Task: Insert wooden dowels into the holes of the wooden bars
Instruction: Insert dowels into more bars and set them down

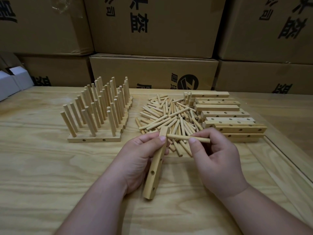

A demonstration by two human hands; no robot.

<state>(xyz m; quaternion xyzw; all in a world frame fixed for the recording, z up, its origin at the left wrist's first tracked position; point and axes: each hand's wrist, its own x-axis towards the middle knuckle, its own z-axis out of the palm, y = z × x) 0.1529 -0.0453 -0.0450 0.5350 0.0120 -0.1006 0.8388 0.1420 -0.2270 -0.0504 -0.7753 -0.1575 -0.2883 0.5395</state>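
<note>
My left hand point(135, 160) grips a wooden bar point(155, 168) with several holes, held lengthwise and tilted away from me above the table. My right hand point(215, 160) pinches a wooden dowel point(182, 137) lying crosswise, its left tip touching the bar's far end by my left thumb. A loose pile of dowels point(171, 116) lies just beyond my hands. Bare bars with holes point(225, 114) are stacked to the right of the pile.
A block of bars with several upright dowels point(100, 109) stands on the wooden table point(50, 167) at the left. Cardboard boxes point(152, 72) form a wall behind. White boxes point(11, 82) sit at the far left edge.
</note>
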